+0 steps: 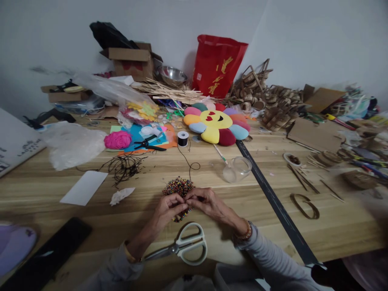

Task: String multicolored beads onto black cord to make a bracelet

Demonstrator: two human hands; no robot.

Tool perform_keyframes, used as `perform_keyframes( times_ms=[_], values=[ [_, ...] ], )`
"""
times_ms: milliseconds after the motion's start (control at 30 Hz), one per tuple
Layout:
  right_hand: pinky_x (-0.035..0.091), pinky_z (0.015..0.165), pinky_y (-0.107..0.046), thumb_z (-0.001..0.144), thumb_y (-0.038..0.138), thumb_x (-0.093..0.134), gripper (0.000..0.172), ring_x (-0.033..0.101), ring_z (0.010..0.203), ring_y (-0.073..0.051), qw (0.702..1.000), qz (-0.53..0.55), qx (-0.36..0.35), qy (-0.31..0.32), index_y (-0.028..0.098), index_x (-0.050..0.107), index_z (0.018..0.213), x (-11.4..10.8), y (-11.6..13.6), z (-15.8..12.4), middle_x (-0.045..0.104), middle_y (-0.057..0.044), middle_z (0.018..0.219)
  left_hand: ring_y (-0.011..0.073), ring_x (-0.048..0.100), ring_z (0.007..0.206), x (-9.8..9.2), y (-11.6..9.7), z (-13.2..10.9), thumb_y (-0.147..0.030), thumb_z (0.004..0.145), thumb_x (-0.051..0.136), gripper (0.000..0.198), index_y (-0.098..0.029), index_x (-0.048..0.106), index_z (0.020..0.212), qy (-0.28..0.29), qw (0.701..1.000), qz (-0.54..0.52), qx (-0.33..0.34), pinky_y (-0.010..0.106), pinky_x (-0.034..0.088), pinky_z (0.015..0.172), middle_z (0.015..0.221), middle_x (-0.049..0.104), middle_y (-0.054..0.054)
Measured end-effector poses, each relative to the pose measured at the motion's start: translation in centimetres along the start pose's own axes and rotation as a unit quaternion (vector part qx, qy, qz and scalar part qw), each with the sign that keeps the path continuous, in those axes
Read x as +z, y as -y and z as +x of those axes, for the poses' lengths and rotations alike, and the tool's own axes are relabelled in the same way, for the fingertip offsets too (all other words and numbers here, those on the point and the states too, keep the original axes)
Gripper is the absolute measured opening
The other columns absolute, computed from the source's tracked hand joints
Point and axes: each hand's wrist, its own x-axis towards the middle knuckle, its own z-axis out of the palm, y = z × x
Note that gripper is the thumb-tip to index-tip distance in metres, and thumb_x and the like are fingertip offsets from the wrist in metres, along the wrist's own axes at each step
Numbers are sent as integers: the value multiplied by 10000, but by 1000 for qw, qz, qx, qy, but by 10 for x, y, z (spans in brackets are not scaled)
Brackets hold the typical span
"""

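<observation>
A heap of small multicoloured beads on strings (178,186) lies on the wooden table, with some beads showing below my fingers. My left hand (170,209) is closed in a pinch at its front edge. Fingertip to fingertip with it, my right hand (209,204) pinches the same spot; the exact bit of bead string between them is hidden. A thin black cord (184,153) runs from a spool (182,139) toward the beads behind my right fingers. Large scissors with pale handles (191,243) lie closed just in front of my hands.
Clear round containers (237,169) stand right of the beads, beside a long dark strip (273,198). Left are tangled black cords (125,165), a white card (84,188), crumpled tissue (121,196) and black-handled pliers (150,144). A flower cushion (218,123) sits behind.
</observation>
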Motion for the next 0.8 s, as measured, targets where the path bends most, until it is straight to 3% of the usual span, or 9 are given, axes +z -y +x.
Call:
perform_keyframes(
  times_ms=[367, 800],
  values=[
    [352, 601, -203, 943, 399, 495, 337, 481, 641, -102, 999, -37, 13, -27, 119, 664, 863, -5, -2, -1, 602, -12, 720, 110, 556, 540, -3, -2, 0, -357, 600, 809, 337, -126, 668, 800, 21, 1000, -14, 1, 237, 440, 551, 640, 678, 21],
    [246, 493, -200, 913, 411, 527, 356, 317, 514, -71, 997, -46, 34, -47, 108, 689, 818, -4, 2, -1, 459, 34, 567, 90, 507, 481, -4, -11, -2, -355, 626, 769, 276, -118, 682, 738, -4, 1000, -1, 4, 221, 404, 501, 576, 615, -7]
  ],
)
